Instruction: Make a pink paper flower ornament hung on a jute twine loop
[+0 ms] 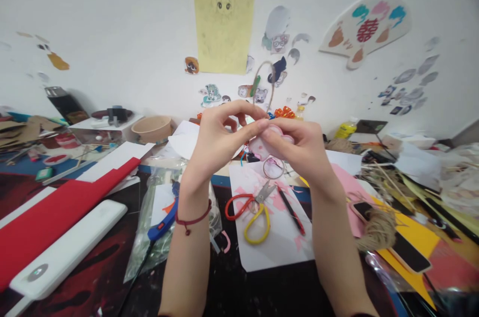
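Observation:
Both of my hands meet in front of the wall, raised above the table. My right hand (299,145) pinches a pale pink flower-shaped piece (257,148) between thumb and fingers. A round ring (273,177) hangs below it. My left hand (224,140) is closed, thumb and forefinger pressed together at the top edge of the piece; the exact grip is hidden. A loop of twine (274,82) rises behind the left fingers. Under the hands, scissors (258,207) with a red and a yellow handle lie spread on a white sheet (258,254), beside a dark red-tipped pencil (291,210).
Left lie a blue glue gun (164,219), a white stick-shaped device (71,247) and red card (63,212). To the right are a twine ball (377,229), a phone (409,252) and yellow paper (419,229). A bowl (151,129) stands behind.

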`<action>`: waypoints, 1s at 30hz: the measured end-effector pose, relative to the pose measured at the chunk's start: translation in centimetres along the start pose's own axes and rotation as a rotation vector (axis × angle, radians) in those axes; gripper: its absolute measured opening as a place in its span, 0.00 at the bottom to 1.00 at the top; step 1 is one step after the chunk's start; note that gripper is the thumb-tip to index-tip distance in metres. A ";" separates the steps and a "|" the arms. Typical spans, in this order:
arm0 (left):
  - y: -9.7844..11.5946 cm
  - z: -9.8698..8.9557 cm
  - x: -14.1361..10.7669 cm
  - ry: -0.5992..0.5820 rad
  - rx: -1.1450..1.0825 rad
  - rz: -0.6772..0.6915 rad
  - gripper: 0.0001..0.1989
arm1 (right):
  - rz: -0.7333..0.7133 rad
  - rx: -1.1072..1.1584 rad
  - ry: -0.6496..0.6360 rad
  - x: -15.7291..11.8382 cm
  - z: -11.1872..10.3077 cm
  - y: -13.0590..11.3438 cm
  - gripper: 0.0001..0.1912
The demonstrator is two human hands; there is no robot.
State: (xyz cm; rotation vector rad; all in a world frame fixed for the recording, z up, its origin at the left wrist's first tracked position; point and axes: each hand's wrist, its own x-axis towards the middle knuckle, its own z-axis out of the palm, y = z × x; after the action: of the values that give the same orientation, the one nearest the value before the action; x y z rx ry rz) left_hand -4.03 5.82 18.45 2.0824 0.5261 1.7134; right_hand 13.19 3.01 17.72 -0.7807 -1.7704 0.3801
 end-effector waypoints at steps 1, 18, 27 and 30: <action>0.0 0.0 0.0 0.001 0.017 0.006 0.05 | 0.014 0.010 -0.017 0.0 -0.1 0.0 0.13; -1.3 1.1 0.1 0.067 0.276 0.305 0.04 | 0.135 0.216 -0.016 0.2 -0.7 1.1 0.19; -1.2 2.0 0.1 0.071 0.117 0.141 0.06 | 0.098 0.183 0.129 0.3 -0.3 1.8 0.18; -1.5 2.0 0.2 0.055 0.037 0.117 0.07 | 0.079 0.226 0.140 0.4 -0.1 2.4 0.16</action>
State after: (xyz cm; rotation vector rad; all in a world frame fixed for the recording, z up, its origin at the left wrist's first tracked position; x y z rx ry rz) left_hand -2.06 7.02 17.47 2.1352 0.4629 1.8443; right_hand 14.01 5.02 16.62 -0.7003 -1.5388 0.5547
